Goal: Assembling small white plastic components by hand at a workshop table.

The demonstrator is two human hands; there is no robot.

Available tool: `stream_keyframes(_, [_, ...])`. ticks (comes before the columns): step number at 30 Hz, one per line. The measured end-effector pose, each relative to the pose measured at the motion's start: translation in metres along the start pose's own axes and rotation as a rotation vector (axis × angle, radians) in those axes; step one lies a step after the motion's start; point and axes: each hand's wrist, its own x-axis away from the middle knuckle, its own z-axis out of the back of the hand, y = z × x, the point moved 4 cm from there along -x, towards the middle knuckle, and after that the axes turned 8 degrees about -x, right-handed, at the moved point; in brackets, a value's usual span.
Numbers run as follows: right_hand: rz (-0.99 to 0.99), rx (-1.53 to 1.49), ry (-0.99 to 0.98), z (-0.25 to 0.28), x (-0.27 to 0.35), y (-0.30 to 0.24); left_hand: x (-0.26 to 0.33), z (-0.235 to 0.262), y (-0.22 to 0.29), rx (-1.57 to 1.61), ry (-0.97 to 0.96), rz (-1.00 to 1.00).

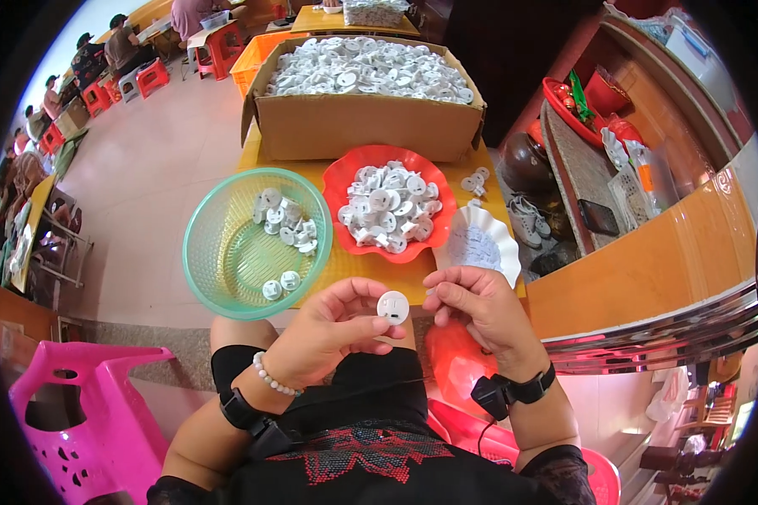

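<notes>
Round white plastic disc (392, 308), pinched in the left hand (345, 321) over the lap, right hand (478, 310) half-curled near it, cannot tell whether it grips anything, red scalloped plastic bowl (387, 154) of small white parts (387, 209) beyond, round green mesh plastic basket (219, 240) to its left

a small round white disc (392, 308) is resting between the thumb and fingers of the left hand (338, 322), its flat face pointing toward the camera and showing a short dark slot. it is sitting near the right hand (473, 308) without touching it, its underside facing away.
</notes>
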Motion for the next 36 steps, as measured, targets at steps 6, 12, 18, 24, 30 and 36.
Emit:
stream_keyframes(6, [0.187,0.253,-0.017,-0.03,0.004,-0.009,0.006,0.001,0.008,-0.072,0.075,-0.075])
stream_keyframes(12, [0.371,0.3,0.08,-0.055,0.011,-0.013,0.007,0.002,0.009,-0.093,0.085,-0.142])
stream_keyframes(18, [0.445,0.478,0.102,-0.072,0.01,-0.016,0.008,0.005,0.009,-0.086,0.076,-0.183])
stream_keyframes(24, [0.498,0.559,0.134,-0.076,0.01,-0.017,0.009,0.007,0.01,-0.098,0.099,-0.202])
stream_keyframes(30, [0.529,0.636,0.111,-0.082,0.01,-0.02,0.01,0.01,0.012,-0.165,0.118,-0.216])
stream_keyframes(36, [0.548,0.577,0.121,-0.078,0.007,-0.016,0.008,0.009,0.013,-0.183,0.145,-0.213])
